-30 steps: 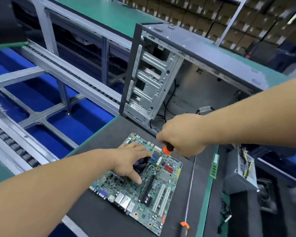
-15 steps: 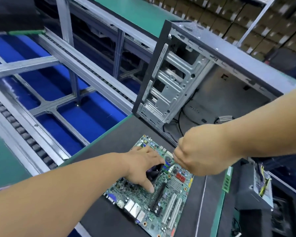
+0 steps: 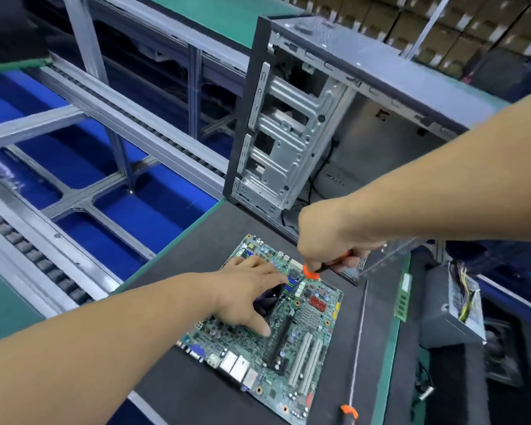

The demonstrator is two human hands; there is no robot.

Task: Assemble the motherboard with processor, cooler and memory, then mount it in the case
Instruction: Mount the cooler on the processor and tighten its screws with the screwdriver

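We stand at a dark grey matted desk point(image 3: 178, 391) on an assembly line, blue flooring and a metal roller conveyor point(image 3: 37, 265) off to one side. Nearest us, a second orange-collared screwdriver point(image 3: 349, 415) lies at the desk's front edge. The green rectangular motherboard point(image 3: 307, 342) lies flat on the mat. Our left hand point(image 3: 246, 297) rests on it, fingers spread and loosely bent over the dark cooler point(image 3: 269, 299), steadying it. Our right hand point(image 3: 334, 237) is curled round an orange-and-black screwdriver point(image 3: 311, 273), tip angled toward the cooler. We judge the cooler is being fastened; next the tip must seat squarely in a screw. A green memory stick point(image 3: 403, 297) waits beside the board. Beyond stands the open grey metal case point(image 3: 288, 133).
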